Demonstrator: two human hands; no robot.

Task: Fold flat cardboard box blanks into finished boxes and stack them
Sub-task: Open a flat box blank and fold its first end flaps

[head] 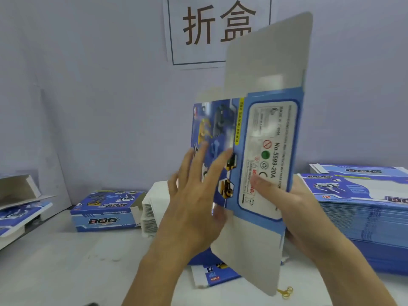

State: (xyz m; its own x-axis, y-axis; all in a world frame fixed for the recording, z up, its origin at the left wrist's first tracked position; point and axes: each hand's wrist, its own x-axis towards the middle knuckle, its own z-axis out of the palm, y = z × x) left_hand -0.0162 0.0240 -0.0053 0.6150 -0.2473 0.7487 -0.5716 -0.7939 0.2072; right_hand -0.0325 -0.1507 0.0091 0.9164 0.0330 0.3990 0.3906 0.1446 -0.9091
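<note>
A blue printed box blank (262, 151) stands upright in the air in front of me, grey flaps sticking out above and below. My right hand (287, 202) grips its lower right edge, thumb across the white label panel. My left hand (196, 191) lies against the picture panel on the left with straight, spread fingers. A tall stack of flat blanks (362, 215) sits at the right. One folded box (106, 210) rests on the table at the left.
A white block of stacked sheets (152, 208) stands behind my left hand. More blue card (216, 274) lies on the table under the blank. An open box (19, 202) sits at the far left. A sign hangs on the wall (209, 29).
</note>
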